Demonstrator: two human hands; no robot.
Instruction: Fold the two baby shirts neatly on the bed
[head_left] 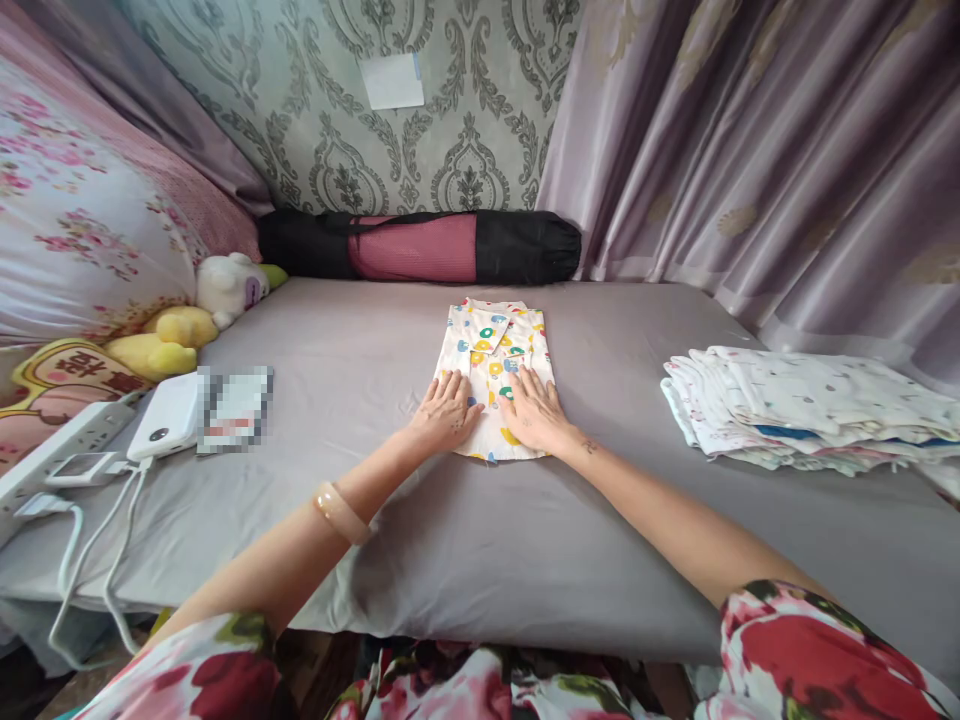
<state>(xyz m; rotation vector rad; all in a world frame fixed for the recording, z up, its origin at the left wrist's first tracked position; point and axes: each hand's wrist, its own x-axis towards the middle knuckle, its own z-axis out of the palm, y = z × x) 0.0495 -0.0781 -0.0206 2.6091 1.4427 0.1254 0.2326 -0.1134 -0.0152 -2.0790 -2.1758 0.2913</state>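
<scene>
Head view: my left hand (448,411) and right hand (534,412) lie flat, fingers extended and slightly spread, gripping nothing, both pressing on the lower half of the folded print shirt (493,375). That shirt rests at centre of the grey bed sheet (465,540), collar toward 12 o'clock. At 3 o'clock, well apart, sits a stack of folded cloths (810,410). At 9 o'clock lies a white power bank (165,420). At 12 o'clock, against the wall, lies a black roll bag (420,246).

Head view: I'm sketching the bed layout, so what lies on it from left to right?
Power strip → power bank → left hand → right hand → stack of folded clothes.
</scene>
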